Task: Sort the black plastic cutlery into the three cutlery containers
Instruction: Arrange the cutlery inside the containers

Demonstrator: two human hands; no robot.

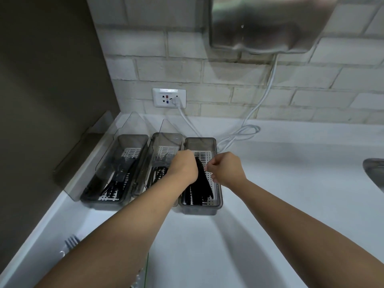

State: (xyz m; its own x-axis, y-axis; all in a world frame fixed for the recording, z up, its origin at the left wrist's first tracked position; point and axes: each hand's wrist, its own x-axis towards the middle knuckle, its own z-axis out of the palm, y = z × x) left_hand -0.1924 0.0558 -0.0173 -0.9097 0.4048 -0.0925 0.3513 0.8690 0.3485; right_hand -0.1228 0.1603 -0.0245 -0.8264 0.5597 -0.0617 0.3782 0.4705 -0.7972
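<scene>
left container [108,175]: cutlery in | middle container [158,163]: cutlery in | we clench our left hand [184,167] on a black bundle [202,179] over the right container [200,206] | right hand [225,169] pinched, contents unclear | next, probably: lower, let go

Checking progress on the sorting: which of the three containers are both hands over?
The rightmost container, nearest the white cable. Both the left hand and right hand hover over it; the other two stand left.

Left hand [182,167] fingers hidden; sink [374,171] cut by right edge.
</scene>
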